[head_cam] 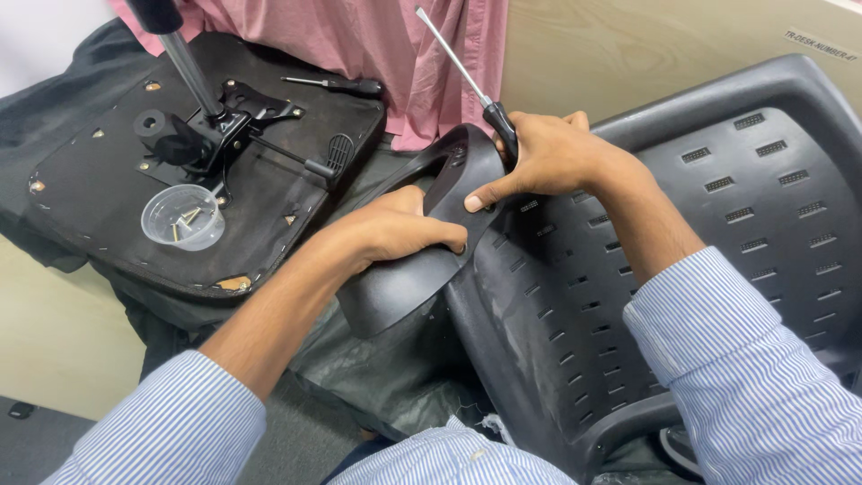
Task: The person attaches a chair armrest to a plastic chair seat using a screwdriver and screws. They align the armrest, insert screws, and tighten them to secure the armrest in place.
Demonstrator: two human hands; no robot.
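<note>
Slotted black chair back (pixel 718 233) lies at right, black armrest (pixel 422 260) pressed on its edge. Left hand (pixel 395 229) clenched over armrest; right hand (pixel 548 157) grasps screwdriver (pixel 467 76), thumb on armrest. Judgement: hold armrest flush, steady. Upturned seat base (pixel 269 198), cup of screws (pixel 182 216) on bench. Beige wall behind.

Black plastic armrest (pixel 422 260), smooth, slight sheen. Chair back shell (pixel 718 224) dark grey plastic, matt, slotted, scuffed whitish near lower edge. Screwdriver (pixel 467 81) with shiny metal shaft, black glossy handle. Upturned seat base (pixel 108 224) covered in black cloth, rough, stapled edges, worn spots showing wood. Seat mechanism (pixel 215 126) black painted metal, gas cylinder (pixel 189 63) polished metal. Small cup (pixel 182 216) clear plastic, metal screws inside. Shirt sleeves (pixel 763 359) striped woven cloth.
</note>
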